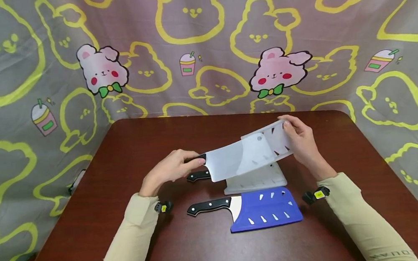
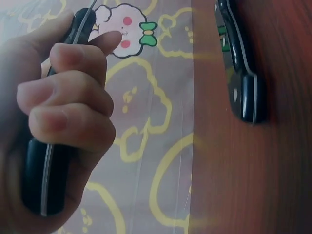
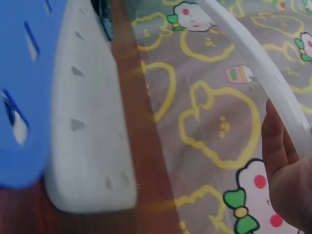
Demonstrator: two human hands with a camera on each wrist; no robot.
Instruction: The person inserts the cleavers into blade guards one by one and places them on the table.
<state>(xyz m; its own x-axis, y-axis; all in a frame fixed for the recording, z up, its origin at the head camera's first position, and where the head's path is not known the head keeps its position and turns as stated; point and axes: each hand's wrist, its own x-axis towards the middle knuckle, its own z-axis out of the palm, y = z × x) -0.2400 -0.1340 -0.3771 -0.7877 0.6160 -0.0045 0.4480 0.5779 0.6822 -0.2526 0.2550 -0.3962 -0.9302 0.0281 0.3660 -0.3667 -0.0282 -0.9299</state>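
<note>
Above the table, my left hand (image 1: 172,166) grips the black handle (image 2: 44,180) of a cleaver (image 1: 224,162), its fingers curled round it in the left wrist view. The blade points right, and its far part lies inside a translucent white blade sheath (image 1: 279,138). My right hand (image 1: 303,140) pinches that sheath by its far end, the thumb on the near face; the right wrist view shows the sheath (image 3: 265,66) edge-on. Below, a second cleaver in a white sheath (image 1: 253,181) lies partly hidden behind the raised one. Closer to me lies a cleaver in a blue sheath (image 1: 267,212).
The brown wooden table (image 1: 160,253) has rounded corners. A grey cloth with yellow cartoon outlines (image 1: 209,50) hangs round its back and sides. Both lying cleavers have their black handles (image 1: 210,205) toward the left.
</note>
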